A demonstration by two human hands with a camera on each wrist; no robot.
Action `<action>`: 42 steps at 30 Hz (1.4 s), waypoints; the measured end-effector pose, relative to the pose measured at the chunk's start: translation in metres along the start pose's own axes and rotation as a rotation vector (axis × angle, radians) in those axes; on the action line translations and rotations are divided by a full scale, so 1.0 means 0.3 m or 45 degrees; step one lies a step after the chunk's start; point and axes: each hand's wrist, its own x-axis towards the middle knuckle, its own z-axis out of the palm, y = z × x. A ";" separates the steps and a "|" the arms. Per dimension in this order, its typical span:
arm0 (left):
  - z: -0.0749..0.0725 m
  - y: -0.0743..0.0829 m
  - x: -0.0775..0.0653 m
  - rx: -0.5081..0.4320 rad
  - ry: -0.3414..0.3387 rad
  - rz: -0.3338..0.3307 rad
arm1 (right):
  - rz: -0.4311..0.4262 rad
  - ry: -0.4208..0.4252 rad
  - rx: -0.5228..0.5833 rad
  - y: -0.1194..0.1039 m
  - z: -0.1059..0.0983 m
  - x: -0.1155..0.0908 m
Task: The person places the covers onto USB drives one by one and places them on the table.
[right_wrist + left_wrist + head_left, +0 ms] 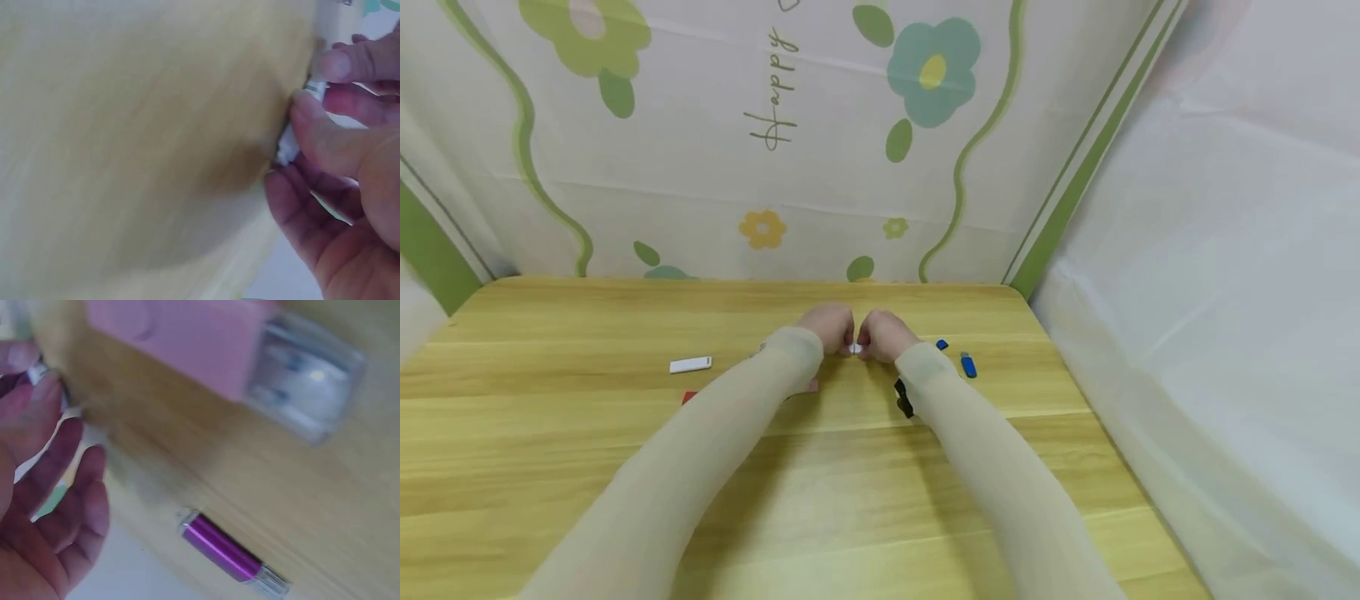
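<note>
Both hands meet over the far middle of the table, around a small white USB stick (855, 349). My left hand (829, 327) pinches one end between thumb and fingertips. From the other side, my right hand (886, 335) pinches the stick, its thumb lying along the white body (287, 145) in the right wrist view. A thin seam crosses the white piece between the hands. Fingers hide most of it. Near the left hand in its wrist view lie a purple USB stick (222, 545) and a blurred pink one (181, 337) with a clear end.
A white flat stick (690, 365) lies to the left, above a red piece (688, 397) partly behind the left sleeve. To the right are a blue USB stick (968, 365) and its small blue cap (942, 344). A black object (904, 400) shows beside the right sleeve.
</note>
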 end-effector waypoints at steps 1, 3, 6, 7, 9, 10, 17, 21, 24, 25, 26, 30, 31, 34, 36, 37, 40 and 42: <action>0.003 -0.005 0.007 0.008 -0.025 -0.003 | -0.006 -0.016 0.008 0.004 -0.003 -0.006; 0.004 -0.013 0.019 0.017 -0.079 -0.020 | -0.031 -0.033 0.006 0.018 -0.011 -0.021; -0.003 -0.014 0.034 0.031 -0.140 -0.049 | -0.051 -0.034 -0.008 0.053 -0.037 -0.055; -0.006 -0.011 0.040 0.036 -0.148 -0.056 | -0.048 -0.025 -0.013 0.069 -0.048 -0.069; -0.016 -0.002 0.053 0.050 -0.149 -0.047 | -0.031 0.000 -0.023 0.104 -0.077 -0.100; -0.019 0.003 0.063 0.059 -0.143 -0.029 | -0.011 0.011 -0.032 0.124 -0.092 -0.115; -0.018 0.126 0.163 0.123 -0.173 0.162 | 0.132 0.084 -0.093 0.290 -0.169 -0.218; 0.014 0.222 0.218 0.213 -0.181 0.246 | 0.227 0.088 -0.100 0.351 -0.173 -0.255; 0.050 0.288 0.253 0.257 -0.174 0.276 | 0.297 0.087 -0.115 0.387 -0.165 -0.275; 0.061 0.309 0.262 0.250 -0.177 0.278 | 0.317 0.088 -0.119 0.399 -0.161 -0.280; 0.072 0.327 0.274 0.245 -0.178 0.287 | 0.340 0.086 -0.119 0.410 -0.157 -0.286; 0.104 0.369 0.307 0.279 -0.181 0.302 | 0.405 0.081 -0.099 0.433 -0.137 -0.300; 0.108 0.375 0.312 0.291 -0.184 0.301 | 0.418 0.078 -0.095 0.437 -0.131 -0.303; 0.120 0.387 0.328 0.320 -0.189 0.289 | 0.441 0.074 -0.093 0.449 -0.117 -0.309; 0.125 0.391 0.337 0.318 -0.190 0.286 | 0.445 0.081 -0.091 0.458 -0.110 -0.311; 0.128 0.392 0.342 0.314 -0.187 0.288 | 0.444 0.086 -0.091 0.462 -0.107 -0.312; 0.134 0.395 0.351 0.301 -0.177 0.302 | 0.433 0.103 -0.083 0.473 -0.100 -0.316; 0.139 0.394 0.354 0.306 -0.174 0.318 | 0.416 0.111 -0.087 0.477 -0.096 -0.318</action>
